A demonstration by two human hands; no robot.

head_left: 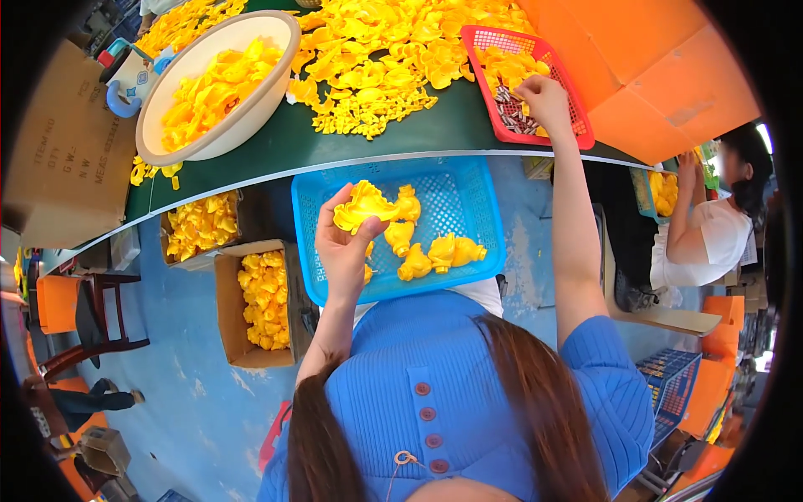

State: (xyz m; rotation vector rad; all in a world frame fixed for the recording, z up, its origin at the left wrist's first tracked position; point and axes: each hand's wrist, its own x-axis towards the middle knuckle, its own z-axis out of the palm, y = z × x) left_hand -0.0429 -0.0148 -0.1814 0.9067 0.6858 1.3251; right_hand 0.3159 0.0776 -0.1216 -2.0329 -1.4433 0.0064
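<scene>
My left hand [341,255] is closed on a yellow moulded plastic piece [365,206], a hollow-looking shell held up between thumb and fingers. Below it, a blue basket [478,188] rests on my lap with several yellow plastic figures [443,253] lying in it. My right hand [545,102] reaches far out over a red basket [579,125] on the table, fingertips pinched together. Small dark red and silver cylindrical parts [512,114] lie under those fingers, with yellow pieces [506,65] heaped behind them. What the right fingertips pinch is too small to make out.
On the green table [309,138] stand a big cream bowl [280,79] of yellow pieces and a wide yellow heap [376,50]. Cardboard boxes [230,305] of yellow parts sit on the floor at left. Orange boxes [636,67] flank the right; a person [698,238] sits beyond.
</scene>
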